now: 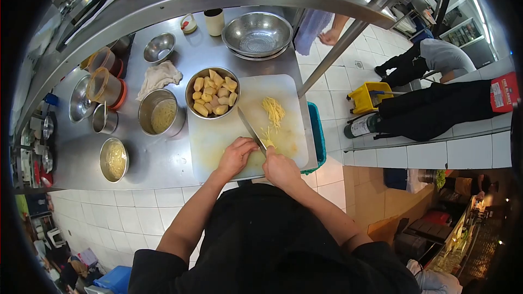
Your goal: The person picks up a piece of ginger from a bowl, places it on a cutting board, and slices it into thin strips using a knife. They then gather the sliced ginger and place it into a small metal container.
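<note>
While the right hand (281, 169) is closed round the handle of a knife (250, 129), the blade points toward eleven o'clock across the board (213, 142). The left hand (235, 155) rests with fingers curled down beside the blade; whether it pins anything, I cannot tell. Shreds (273, 111) lie at twelve o'clock of the hands. A bowl (188, 98) of peeled chunks (213, 95) sits at eleven.

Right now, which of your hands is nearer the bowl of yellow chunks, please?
Left: the left hand lies in front of the bowl; the right hand, holding the knife, is farther right.
</note>
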A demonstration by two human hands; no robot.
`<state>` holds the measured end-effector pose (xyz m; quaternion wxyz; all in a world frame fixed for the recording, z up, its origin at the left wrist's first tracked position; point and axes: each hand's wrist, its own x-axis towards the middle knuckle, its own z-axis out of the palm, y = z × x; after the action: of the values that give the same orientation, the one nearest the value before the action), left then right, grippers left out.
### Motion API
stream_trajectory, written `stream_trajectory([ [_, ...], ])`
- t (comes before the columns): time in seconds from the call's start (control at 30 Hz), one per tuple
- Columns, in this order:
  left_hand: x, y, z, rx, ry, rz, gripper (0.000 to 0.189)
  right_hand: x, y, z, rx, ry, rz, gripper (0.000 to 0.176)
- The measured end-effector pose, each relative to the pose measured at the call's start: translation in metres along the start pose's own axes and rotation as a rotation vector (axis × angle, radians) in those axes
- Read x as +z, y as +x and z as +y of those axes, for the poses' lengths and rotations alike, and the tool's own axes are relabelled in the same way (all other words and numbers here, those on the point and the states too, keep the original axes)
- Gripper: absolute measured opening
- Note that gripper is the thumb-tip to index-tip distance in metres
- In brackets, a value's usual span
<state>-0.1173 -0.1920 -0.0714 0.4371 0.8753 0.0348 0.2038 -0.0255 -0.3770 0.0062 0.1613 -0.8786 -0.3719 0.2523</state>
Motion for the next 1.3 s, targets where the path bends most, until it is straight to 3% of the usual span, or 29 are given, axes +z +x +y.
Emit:
stream_trajectory([
  [0.27, -0.003, 0.000, 0.004, 0.011, 0.044, -0.011, 0.013, -0.054, -0.041, -0.024, 0.019, -0.055, -0.073, 0.026],
  [0.37, -0.003, 0.001, 0.004, 0.025, 0.059, -0.023, 0.014, -0.001, -0.019, 0.002, -0.032, -0.039, -0.012, 0.026],
  [0.57, 0.001, -0.001, 0.001, 0.044, 0.090, -0.024, 0.016, -0.045, -0.033, -0.023, -0.033, 0.023, -0.014, 0.023],
  [0.67, 0.000, -0.001, 0.002, 0.060, 0.105, -0.030, 0.016, -0.004, -0.014, -0.004, 0.018, -0.026, -0.026, 0.033],
  [0.87, 0.003, -0.003, -0.003, 0.074, 0.114, -0.021, 0.017, -0.033, -0.028, -0.017, -0.025, 0.003, -0.012, 0.034],
  [0.97, 0.003, -0.004, -0.002, 0.075, 0.123, -0.035, 0.017, 0.009, -0.008, 0.000, 0.008, -0.026, 0.019, 0.034],
  [1.17, 0.003, -0.003, -0.003, 0.082, 0.107, -0.010, 0.019, -0.038, -0.030, -0.018, -0.023, 0.037, -0.026, 0.032],
  [1.3, 0.002, -0.007, -0.003, 0.051, 0.116, -0.039, 0.023, 0.010, -0.007, 0.003, -0.012, 0.004, 0.010, 0.032],
])
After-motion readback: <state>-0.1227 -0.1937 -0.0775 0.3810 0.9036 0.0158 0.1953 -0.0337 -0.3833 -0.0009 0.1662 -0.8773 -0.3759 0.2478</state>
